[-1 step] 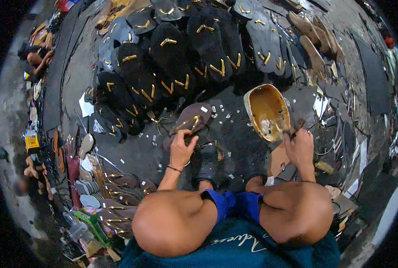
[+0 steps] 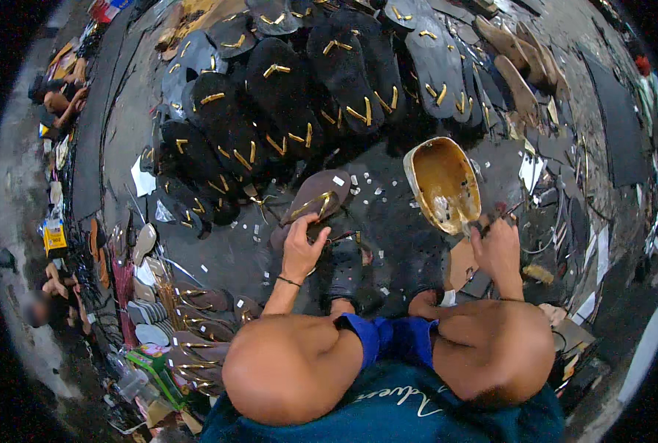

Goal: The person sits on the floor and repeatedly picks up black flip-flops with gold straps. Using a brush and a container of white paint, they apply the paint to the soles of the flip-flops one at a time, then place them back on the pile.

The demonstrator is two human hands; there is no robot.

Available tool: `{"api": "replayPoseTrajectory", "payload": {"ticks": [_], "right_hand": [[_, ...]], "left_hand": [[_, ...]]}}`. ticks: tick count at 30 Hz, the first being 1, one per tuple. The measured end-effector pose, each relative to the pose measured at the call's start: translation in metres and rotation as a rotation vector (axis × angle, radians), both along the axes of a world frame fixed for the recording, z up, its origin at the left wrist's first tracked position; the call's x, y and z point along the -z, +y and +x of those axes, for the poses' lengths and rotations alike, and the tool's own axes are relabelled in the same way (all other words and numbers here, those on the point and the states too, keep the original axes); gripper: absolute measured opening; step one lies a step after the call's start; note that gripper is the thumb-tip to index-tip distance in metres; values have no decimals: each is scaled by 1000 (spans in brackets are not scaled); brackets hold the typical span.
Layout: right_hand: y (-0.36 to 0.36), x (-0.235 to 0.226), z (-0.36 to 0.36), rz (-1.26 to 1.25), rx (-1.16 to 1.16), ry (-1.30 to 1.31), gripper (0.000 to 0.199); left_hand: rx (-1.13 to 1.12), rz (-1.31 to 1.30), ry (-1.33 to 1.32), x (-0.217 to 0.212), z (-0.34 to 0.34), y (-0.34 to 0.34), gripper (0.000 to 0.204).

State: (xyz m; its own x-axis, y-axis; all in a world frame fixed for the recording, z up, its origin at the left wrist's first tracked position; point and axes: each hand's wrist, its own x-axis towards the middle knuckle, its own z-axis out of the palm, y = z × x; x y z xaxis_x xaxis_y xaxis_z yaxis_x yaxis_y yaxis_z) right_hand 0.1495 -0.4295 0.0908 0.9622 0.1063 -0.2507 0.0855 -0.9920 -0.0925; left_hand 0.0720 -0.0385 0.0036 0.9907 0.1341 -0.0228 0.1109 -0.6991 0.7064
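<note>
My left hand (image 2: 300, 249) grips the near edge of a brown sandal (image 2: 320, 193) with a gold strap and a small white sticker. Its index finger and thumb are curled there, and part of another brown sole shows beside the fingers. On the right, an oval tub (image 2: 441, 181) with a yellowish rim holds an amber-brown, sticky-looking substance. My right hand (image 2: 499, 251) is closed at the tub's near right corner. It holds a thin, dark-handled tool (image 2: 512, 210), most of it hidden by my fingers; its working end is not clear.
Rows of black sandals (image 2: 277, 81) with gold fittings fill the far side. Brown gold-strapped sandals (image 2: 200, 325) lie stacked at near left. Tan shoe forms (image 2: 517, 85) rest at far right. White scraps dot the dark floor. Other people (image 2: 62, 103) sit along the left rim.
My right hand stays by the tub, while the thin tool in it has turned so that its dark end points up and right. The left hand stays on the sandal.
</note>
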Motion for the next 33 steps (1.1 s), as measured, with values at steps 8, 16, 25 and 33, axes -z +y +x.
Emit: {"api": "replayPoseTrajectory", "payload": {"ticks": [8, 16, 25, 33], "right_hand": [[13, -34, 21, 519, 137, 342, 25], [169, -66, 107, 1370, -289, -236, 24], [165, -47, 160, 1030, -212, -345, 18], [163, -52, 65, 1235, -589, -178, 32]], "left_hand": [[594, 428, -4, 13, 83, 10, 69], [-42, -1807, 224, -75, 128, -20, 43], [-51, -1832, 206, -87, 100, -26, 47], [142, -1958, 122, -67, 122, -26, 54]]}}
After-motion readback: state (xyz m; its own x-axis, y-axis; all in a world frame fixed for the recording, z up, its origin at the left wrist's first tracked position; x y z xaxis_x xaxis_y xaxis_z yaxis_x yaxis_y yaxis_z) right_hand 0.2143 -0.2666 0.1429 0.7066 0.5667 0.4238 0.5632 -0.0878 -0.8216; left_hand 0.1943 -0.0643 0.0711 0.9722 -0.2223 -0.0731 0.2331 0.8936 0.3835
